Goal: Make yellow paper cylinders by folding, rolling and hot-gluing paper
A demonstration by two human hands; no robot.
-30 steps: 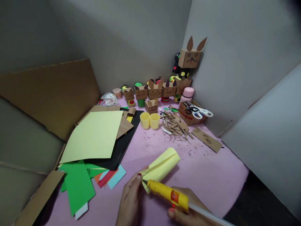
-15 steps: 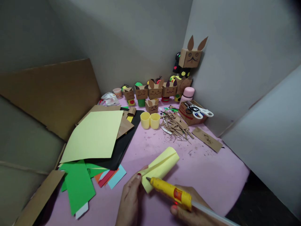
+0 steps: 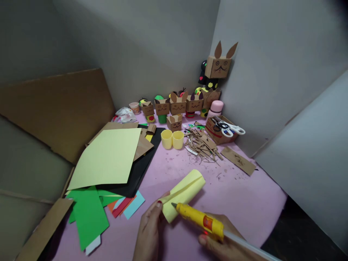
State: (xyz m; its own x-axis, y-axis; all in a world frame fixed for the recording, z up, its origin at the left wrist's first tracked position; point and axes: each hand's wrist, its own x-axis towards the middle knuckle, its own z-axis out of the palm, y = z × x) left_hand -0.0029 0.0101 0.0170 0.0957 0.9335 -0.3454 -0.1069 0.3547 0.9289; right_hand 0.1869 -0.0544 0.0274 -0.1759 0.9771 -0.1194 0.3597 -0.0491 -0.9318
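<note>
A light yellow paper sheet (image 3: 187,192), rolled into a tube with its edge lifted along the top, is pinched at the near end by my left hand (image 3: 150,226). My right hand (image 3: 217,235) grips a yellow hot glue gun (image 3: 202,219), a clear glue stick trailing from its back and a small red light lit below. The dark nozzle points left, over the near end of the paper roll; I cannot tell whether it touches. Beyond the roll stand two joined yellow paper rings (image 3: 172,139).
Sheets of yellow paper (image 3: 108,159), green paper strips (image 3: 91,217) and coloured scraps lie left. Cardboard shavings (image 3: 202,145), a box with scissors (image 3: 221,130) and a cardboard strip (image 3: 238,161) lie right. Several cardboard animal figures (image 3: 178,105) line the back near a pink bottle (image 3: 216,108).
The glue gun has shifted slightly right against the paper roll. My left hand keeps its hold on the roll, and the whole view has drifted a little.
</note>
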